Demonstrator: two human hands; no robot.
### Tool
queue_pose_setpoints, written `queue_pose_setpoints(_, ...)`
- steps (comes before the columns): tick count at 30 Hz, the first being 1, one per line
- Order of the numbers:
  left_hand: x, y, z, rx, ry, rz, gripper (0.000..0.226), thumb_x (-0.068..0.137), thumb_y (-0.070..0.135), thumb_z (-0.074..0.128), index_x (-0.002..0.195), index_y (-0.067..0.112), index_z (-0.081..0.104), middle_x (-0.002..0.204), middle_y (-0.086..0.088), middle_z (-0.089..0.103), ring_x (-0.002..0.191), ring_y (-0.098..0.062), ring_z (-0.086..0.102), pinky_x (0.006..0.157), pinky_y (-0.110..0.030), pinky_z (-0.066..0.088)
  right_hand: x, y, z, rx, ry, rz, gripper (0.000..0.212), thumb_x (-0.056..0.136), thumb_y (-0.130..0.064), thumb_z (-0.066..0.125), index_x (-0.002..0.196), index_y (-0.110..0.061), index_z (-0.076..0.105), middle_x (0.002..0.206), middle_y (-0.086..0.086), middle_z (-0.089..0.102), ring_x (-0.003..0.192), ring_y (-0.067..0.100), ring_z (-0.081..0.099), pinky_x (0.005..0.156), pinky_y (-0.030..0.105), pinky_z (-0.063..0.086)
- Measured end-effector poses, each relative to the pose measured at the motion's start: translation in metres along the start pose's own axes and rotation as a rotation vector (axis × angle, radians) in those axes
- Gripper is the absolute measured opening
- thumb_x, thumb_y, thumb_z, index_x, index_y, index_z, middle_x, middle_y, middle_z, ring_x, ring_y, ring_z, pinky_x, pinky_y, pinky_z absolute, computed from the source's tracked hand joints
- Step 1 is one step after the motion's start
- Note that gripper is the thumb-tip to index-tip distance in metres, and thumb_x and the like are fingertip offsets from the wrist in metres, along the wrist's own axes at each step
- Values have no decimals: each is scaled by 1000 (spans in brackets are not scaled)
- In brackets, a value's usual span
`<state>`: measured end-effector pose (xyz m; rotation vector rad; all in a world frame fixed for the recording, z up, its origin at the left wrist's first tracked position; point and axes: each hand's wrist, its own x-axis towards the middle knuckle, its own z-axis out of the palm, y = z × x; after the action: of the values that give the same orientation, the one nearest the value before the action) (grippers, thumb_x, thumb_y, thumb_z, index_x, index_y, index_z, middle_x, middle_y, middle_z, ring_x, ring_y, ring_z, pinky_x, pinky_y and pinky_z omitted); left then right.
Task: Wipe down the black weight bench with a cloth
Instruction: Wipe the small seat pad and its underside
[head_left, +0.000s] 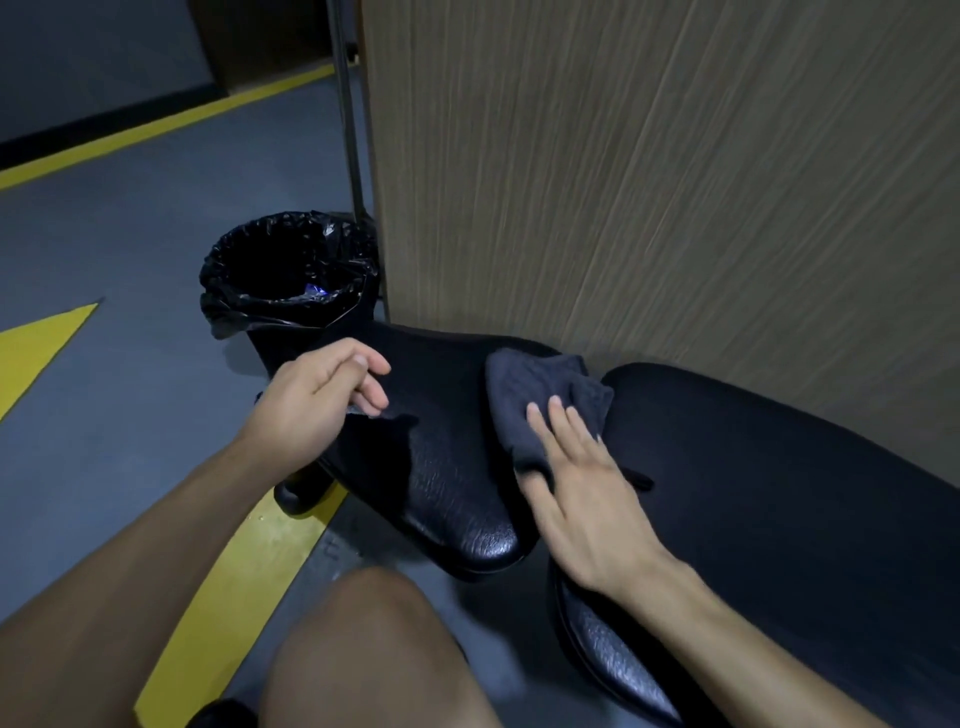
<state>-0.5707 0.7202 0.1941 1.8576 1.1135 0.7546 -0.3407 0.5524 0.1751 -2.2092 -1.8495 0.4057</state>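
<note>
Right hand (582, 483) flat, pressing cloth (540, 405) onto bench (447, 467); left hand (322, 389) loosely curled.

1. The right hand (576, 488) covers the near part of the dark cloth (540, 405).
2. The long pad of the black weight bench (779, 493) runs off the right edge.
3. The left hand (322, 395) pinches something small, too dim to tell.
4. The bin (285, 280) contents are too dark to identify.
</note>
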Motion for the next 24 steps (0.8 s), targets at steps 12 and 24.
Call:
queue_pose_setpoints(12,8,-10,-4,-5,-18,-8,34,107,16,38,96,23,69,81,-1,76,78,-19,73,93,-51,53,126,11,-11,-22,43,449,72,104,-50,21,158,-3,12,159,26,24,142,41,32,116,50,28)
queue_pose_setpoints(24,8,-47,-60,59,19,-12,32,107,20,38,96,26,67,83,4,75,79,-12,71,81,-39,53,189,17,-25,-88,-17,626,73,100,-53,15,138,-1,52,136,24,56,125,41,51,101,43,37)
